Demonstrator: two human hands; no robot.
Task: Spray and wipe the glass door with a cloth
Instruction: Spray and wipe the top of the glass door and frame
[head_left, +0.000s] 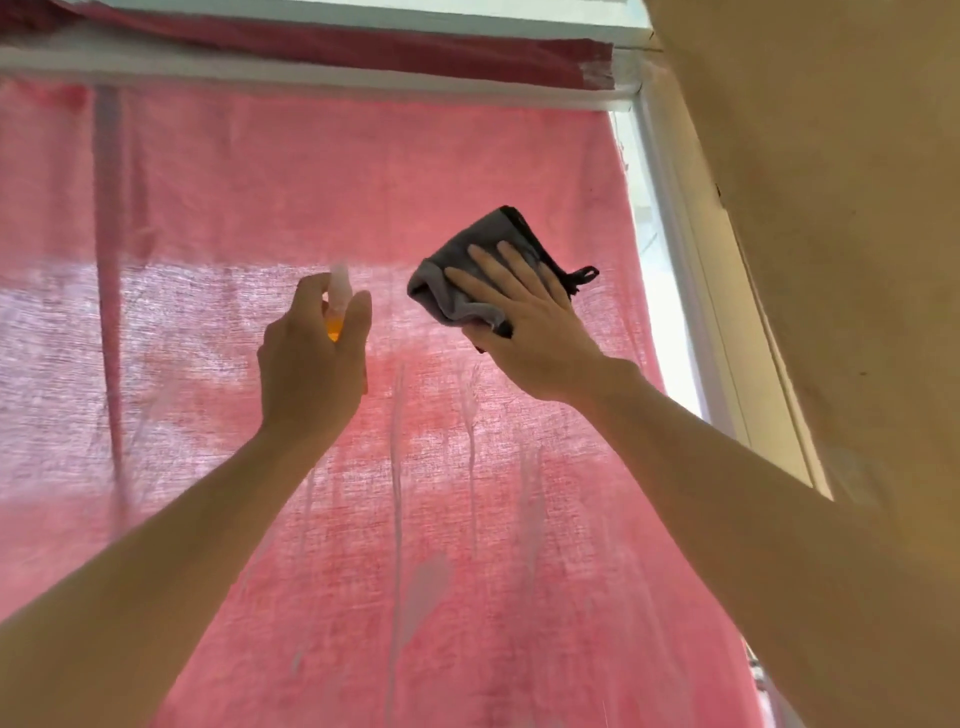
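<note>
The glass door (467, 171) fills the view, with a pink curtain behind the pane. Wet streaks run down the glass below my hands. My left hand (309, 358) is raised near the middle and wrapped around a small spray bottle (335, 312) with orange liquid and a pale nozzle pointing at the glass. To its right, my right hand (524, 322) presses flat on a folded dark grey cloth (467, 270) against the pane, fingers spread over it. Most of the bottle is hidden by my fingers.
A white door frame (670, 218) runs down the right side and across the top. A beige wall (831, 234) rises close on the right. A darker red strip of fabric (363, 47) hangs along the top.
</note>
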